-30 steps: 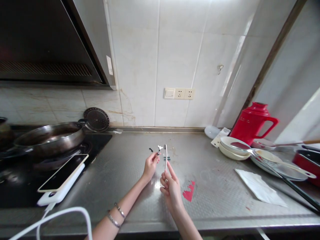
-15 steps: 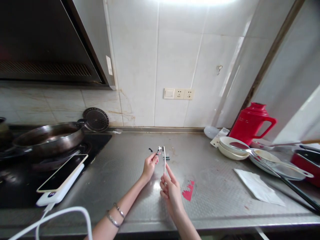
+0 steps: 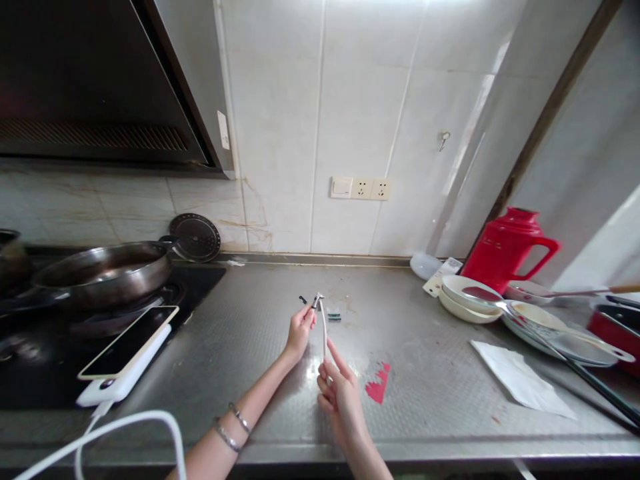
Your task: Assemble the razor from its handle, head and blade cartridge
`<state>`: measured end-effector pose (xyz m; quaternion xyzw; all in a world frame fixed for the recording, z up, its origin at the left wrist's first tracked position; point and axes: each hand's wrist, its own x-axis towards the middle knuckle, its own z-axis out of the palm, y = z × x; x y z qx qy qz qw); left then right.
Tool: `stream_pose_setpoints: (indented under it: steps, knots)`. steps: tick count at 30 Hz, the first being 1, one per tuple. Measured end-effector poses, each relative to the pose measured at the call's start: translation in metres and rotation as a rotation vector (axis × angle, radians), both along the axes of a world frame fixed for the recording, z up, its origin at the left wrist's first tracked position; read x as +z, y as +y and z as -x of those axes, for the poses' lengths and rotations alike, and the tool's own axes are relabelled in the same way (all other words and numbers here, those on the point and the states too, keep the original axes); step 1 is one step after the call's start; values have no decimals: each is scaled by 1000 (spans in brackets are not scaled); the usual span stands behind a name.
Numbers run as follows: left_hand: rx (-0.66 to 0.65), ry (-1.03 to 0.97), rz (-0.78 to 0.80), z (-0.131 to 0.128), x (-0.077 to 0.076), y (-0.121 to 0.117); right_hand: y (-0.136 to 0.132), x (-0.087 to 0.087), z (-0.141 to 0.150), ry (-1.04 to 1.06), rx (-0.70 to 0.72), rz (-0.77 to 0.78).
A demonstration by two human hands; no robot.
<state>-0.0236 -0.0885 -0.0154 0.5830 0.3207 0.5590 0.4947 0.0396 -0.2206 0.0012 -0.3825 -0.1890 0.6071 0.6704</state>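
In the middle of the counter, my left hand [image 3: 299, 333] pinches a small silver-and-black piece [image 3: 317, 302] whose kind I cannot make out. My right hand [image 3: 340, 393] grips the lower end of a slim white toothbrush [image 3: 325, 333]. Its head meets or overlaps the silver-and-black piece; contact is too small to tell. Just behind my left fingers lies a tiny black piece [image 3: 302, 299]. Small dark green strips [image 3: 334, 317] rest on the counter to the right of the brush.
A steel pan [image 3: 107, 270] sits on the stove at left, with a phone [image 3: 129, 343] on a white power bank [image 3: 117, 380] nearby. At right are bowls [image 3: 470, 300], a red thermos [image 3: 505, 247], a paper napkin [image 3: 520, 377] and a red scrap [image 3: 379, 383].
The toothbrush head has moved left, onto or in front of the silver-and-black piece. My right hand has shifted slightly left and down; my left hand keeps its hold.
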Motion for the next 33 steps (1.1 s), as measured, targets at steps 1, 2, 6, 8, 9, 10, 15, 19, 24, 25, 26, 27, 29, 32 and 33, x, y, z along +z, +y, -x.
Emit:
stream_pose_setpoints:
  steps: [1,2,6,8,9,10,15,19,24,25,26,27,29,32,33]
  knots:
    - [-5,-17,21,0,0,0,0,0,-1,-11,-9,-8]
    - [-14,-32,52,0,0,0,1,0,-3,-25,-28,-21]
    - [-38,-56,150,-1,1,1,21,5,-31,-171,-77,-76]
    - [-8,-43,147,-1,1,2,38,7,-51,-316,-107,-87]
    - [10,-37,145,-2,0,3,46,8,-62,-413,-125,-92]
    - [22,-31,145,-2,-1,3,55,8,-72,-530,-158,-102]
    - [-29,1,139,-4,-4,5,92,6,-113,-1135,-269,-6]
    - [-41,-4,98,-4,-5,6,109,2,-128,-1445,-338,74]
    - [-41,13,76,-4,-7,6,119,-4,-126,-1591,-344,14]
    - [-43,20,72,-4,-7,6,120,-5,-125,-1595,-341,1]
    - [-44,26,67,-4,-6,5,120,-6,-125,-1594,-338,-6]
    - [-45,30,62,-4,-5,4,121,-8,-125,-1590,-337,-9]
    - [-49,32,54,-4,-3,3,121,-10,-126,-1578,-337,-5]
    - [-57,37,53,-3,-1,1,120,-9,-129,-1551,-344,-18]
    - [-59,37,55,-3,0,1,120,-8,-129,-1542,-348,-32]
